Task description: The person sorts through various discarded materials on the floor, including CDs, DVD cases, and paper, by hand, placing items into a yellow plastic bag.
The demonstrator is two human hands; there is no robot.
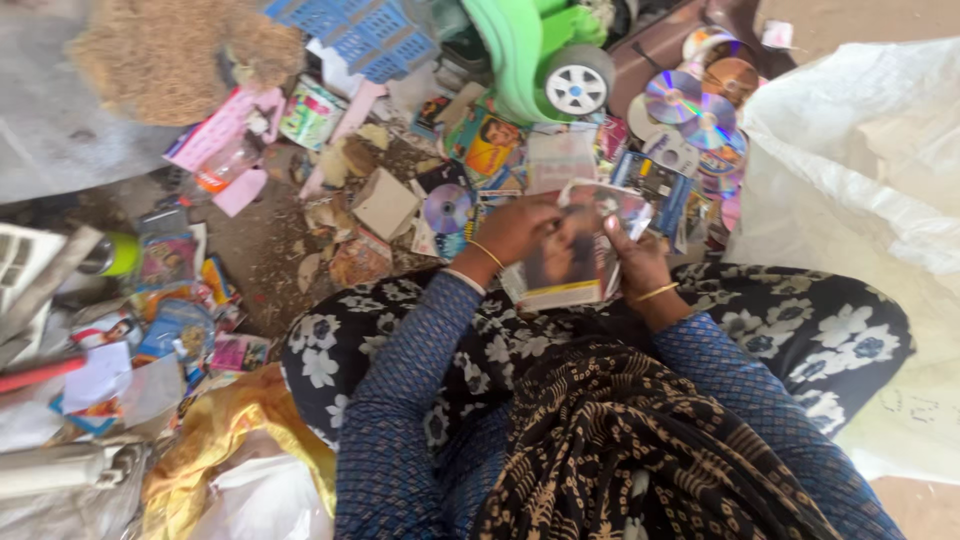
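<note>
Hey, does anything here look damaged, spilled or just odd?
Yes. Loose discs lie bare and scattered on the ground, out of their cases. The case held by the left hand and right hand looks bent open. A toy car lies tipped over.

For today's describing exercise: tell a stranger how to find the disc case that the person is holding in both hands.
Start at the green toy car at the top, then come down past the loose shiny discs to the person's lap. There the left hand and right hand grip a flat disc case with a printed picture cover. Unlike the cases littering the ground, it is lifted up between the fingers.
</note>
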